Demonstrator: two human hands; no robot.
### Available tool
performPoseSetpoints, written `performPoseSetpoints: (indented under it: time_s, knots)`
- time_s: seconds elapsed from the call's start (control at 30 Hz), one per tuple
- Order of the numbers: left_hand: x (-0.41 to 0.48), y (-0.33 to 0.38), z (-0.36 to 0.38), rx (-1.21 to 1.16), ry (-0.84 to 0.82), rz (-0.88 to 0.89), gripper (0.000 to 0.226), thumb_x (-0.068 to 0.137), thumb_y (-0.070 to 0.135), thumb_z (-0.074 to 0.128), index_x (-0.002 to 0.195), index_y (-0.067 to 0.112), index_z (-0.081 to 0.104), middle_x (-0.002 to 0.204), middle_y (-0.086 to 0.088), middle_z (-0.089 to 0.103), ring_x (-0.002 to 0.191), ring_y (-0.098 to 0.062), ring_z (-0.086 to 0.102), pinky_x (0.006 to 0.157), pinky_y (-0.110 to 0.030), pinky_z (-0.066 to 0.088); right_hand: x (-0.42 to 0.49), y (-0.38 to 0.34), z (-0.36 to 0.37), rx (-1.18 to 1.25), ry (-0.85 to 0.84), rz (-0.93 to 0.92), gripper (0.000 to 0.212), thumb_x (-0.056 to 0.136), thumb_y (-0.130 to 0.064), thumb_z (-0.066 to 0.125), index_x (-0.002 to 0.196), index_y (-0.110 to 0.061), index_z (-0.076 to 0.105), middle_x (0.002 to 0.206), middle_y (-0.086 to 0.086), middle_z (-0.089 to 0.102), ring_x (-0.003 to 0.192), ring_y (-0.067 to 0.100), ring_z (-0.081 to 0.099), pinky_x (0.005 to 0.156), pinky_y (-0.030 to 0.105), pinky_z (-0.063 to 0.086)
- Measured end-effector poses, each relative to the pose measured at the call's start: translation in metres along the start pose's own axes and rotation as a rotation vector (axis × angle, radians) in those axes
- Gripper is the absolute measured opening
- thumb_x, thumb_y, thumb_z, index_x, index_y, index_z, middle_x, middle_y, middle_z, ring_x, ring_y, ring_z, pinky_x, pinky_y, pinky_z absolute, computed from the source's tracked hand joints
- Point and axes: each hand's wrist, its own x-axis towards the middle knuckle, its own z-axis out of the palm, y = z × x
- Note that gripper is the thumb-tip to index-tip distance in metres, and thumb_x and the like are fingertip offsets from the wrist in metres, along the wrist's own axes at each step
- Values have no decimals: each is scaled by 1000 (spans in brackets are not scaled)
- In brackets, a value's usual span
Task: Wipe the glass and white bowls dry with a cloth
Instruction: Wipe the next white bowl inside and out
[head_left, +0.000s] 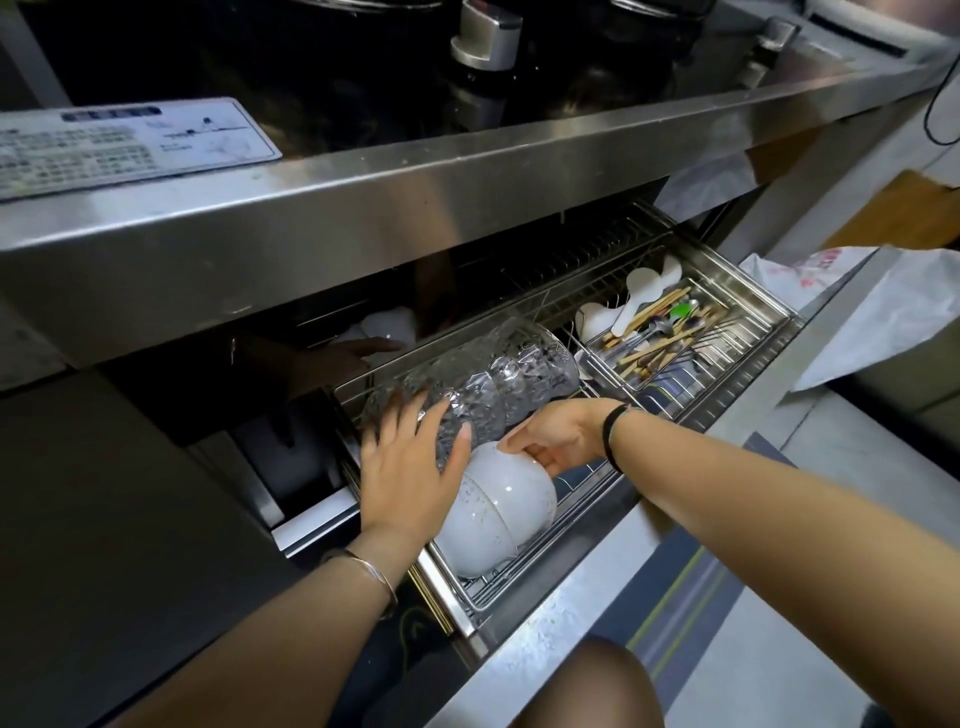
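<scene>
Evidently wiping has not begun: no cloth shows. Nearest, the white bowls (498, 512) lie stacked in the drawer rack (470, 605), the right grip (556, 436) curled on 1 rim; the left grip (410, 462) rests spread on the glass bowls (498, 374) behind.

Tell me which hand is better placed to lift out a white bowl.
Right. The right hand has its fingers curled round the end of the white bowls, so it could likely lift one out. The left hand lies flat on the glass bowls.
</scene>
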Motion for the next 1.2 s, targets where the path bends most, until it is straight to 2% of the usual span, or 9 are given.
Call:
performPoseSetpoints:
  time_s: [0.23, 0.37, 0.5, 0.63, 0.7, 0.87, 0.97, 1.1, 1.2]
  knots:
    - [-1, 1, -2, -20, 2, -7, 73, 87, 61, 10, 136, 24, 50, 146, 1, 44, 140, -23, 29, 112, -42, 21, 6, 4, 0, -29, -54, 5, 17, 102, -17, 45, 116, -11, 53, 111, 6, 61, 100, 19, 57, 104, 39, 43]
    - [-1, 1, -2, -20, 3, -4, 73, 87, 61, 11, 136, 24, 50, 146, 1, 44, 140, -23, 29, 112, -41, 22, 4, 3, 0, -56, -106, 8, 32, 99, -27, 50, 127, -12, 52, 113, 4, 61, 97, 15, 58, 93, 33, 47]
    - [-1, 1, -2, -26, -6, -7, 74, 86, 62, 10, 137, 25, 48, 147, 2, 42, 141, -22, 27, 112, -41, 21, 0, 3, 0, -104, -102, 7, 24, 98, -21, 52, 121, -14, 51, 104, 1, 62, 95, 14, 58, 89, 32, 47]
    - [0, 1, -2, -21, -11, -4, 74, 86, 62, 9, 137, 26, 47, 148, 3, 41, 141, -21, 25, 112, -40, 20, -1, 3, 4, -316, -58, 82, 43, 97, -24, 55, 135, -6, 48, 133, 10, 56, 120, 26, 53, 105, 40, 42]
    - [0, 1, -1, -23, -18, -7, 75, 85, 62, 8, 138, 26, 46, 148, 3, 40, 142, -21, 24, 112, -39, 20, -3, 2, 5, -385, -35, 84, 46, 95, -29, 57, 135, -7, 49, 136, 10, 54, 125, 26, 52, 107, 40, 41]
    - [-1, 1, -4, -14, -34, 0, 77, 84, 64, 6, 139, 27, 44, 150, 4, 38, 143, -21, 22, 113, -40, 19, -18, 1, -5, -429, 130, -62, 36, 91, -30, 65, 119, -10, 59, 123, 5, 63, 110, 19, 60, 104, 40, 44]
    - [-2, 0, -6, -8, -66, 13, 78, 84, 64, 5, 141, 27, 42, 151, 3, 35, 143, -23, 21, 114, -40, 18, -36, 2, -6, -308, 212, -219, 35, 90, -26, 65, 120, -9, 59, 104, -2, 66, 101, 16, 62, 99, 36, 47]
    - [-2, -1, -19, -7, -235, 41, 60, 97, 57, 22, 146, 24, 32, 157, 0, 23, 147, -23, 11, 117, -41, 8, -69, 11, -2, -245, 344, -418, 28, 91, -24, 65, 115, -11, 62, 100, -1, 65, 96, 14, 61, 79, 22, 46]
    - [0, 10, -45, -62, -320, 42, 46, 101, 41, 35, 141, 19, 41, 149, -3, 38, 139, -23, 29, 113, -38, 24, -90, 19, 4, -179, 512, -557, 16, 92, -16, 63, 105, -9, 66, 102, 5, 67, 95, 15, 61, 73, 11, 43]
